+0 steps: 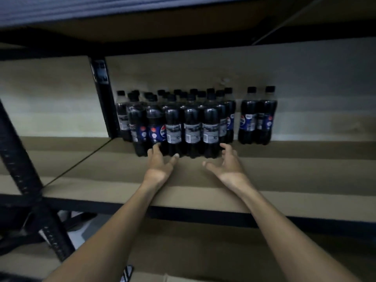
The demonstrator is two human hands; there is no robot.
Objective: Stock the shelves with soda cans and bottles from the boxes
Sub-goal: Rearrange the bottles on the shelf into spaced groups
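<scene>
Several dark cola bottles (175,123) with black caps and blue labels stand packed in rows at the back left of the brown shelf board (284,171). Two more cola bottles (257,119) stand apart to the right of that group. My left hand (159,163) reaches to the foot of the front row, fingers spread, its fingertips touching the bottle bases. My right hand (225,161) hovers just right of the front row's last bottle, fingers relaxed and holding nothing.
A black steel upright (102,94) stands left of the bottles and a slanted black post (22,155) crosses the left foreground. The shelf's dark front rail (203,215) runs under my forearms. Another shelf board lies above, and a lower brown board (193,251) below.
</scene>
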